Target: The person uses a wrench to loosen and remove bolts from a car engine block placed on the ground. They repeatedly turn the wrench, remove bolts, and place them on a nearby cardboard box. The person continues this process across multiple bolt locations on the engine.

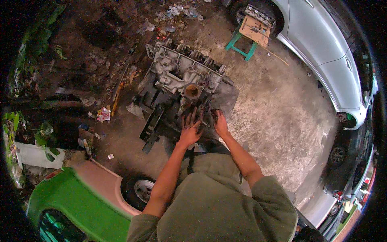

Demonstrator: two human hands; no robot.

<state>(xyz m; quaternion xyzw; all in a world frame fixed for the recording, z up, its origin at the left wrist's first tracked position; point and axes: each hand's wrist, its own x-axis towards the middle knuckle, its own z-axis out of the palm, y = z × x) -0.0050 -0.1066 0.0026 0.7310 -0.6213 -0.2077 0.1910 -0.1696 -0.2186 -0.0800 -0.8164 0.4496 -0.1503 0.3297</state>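
A greasy engine (177, 76) stands in front of me, with a pale metal cylinder head and a round brownish opening (192, 91) on its near side. My left hand (191, 128) lies against the dark near face below that opening, its blackened fingers spread. Close by on the right, my right hand (220, 123) is at the engine's near right part, fingers curled in. Whatever they close on is too dark to make out. A dark metal bracket (152, 123) sticks out toward me left of my left hand.
A green stool (242, 46) with a wooden board (256, 30) holds a metal engine part at the far right. Silver car (322, 48) along the right; green and pinkish car body (88, 193) at lower left. Litter (177, 14) and plants (46, 139) border the left and far ground.
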